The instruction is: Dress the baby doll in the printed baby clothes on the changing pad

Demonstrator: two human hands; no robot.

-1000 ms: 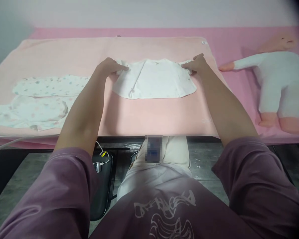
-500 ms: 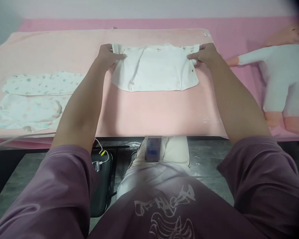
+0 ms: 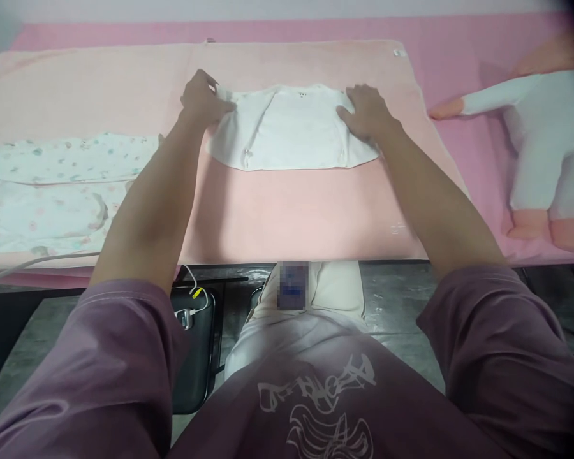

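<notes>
A small white baby garment [image 3: 296, 131] lies folded and flat on the pink blanket, with small dark marks near the middle of its top edge. My left hand [image 3: 205, 101] is at its upper left corner, thumb resting on the cloth and fingers apart from it. Over the upper right corner lies my right hand [image 3: 367, 113], its fingers spread on the fabric and hiding that corner. Neither hand has the cloth gripped.
Printed white baby clothes [image 3: 43, 191] lie on the left of the pink blanket [image 3: 287, 217], partly behind my left forearm. A doll in white [image 3: 540, 140] lies at the right on a darker pink cover. A white cable [image 3: 38, 261] crosses the front left edge.
My right hand has moved inward and let go of the garment's right corner, now lying on it. My left hand has loosened and shifted slightly left. The garment's top corners have folded inward or settled.
</notes>
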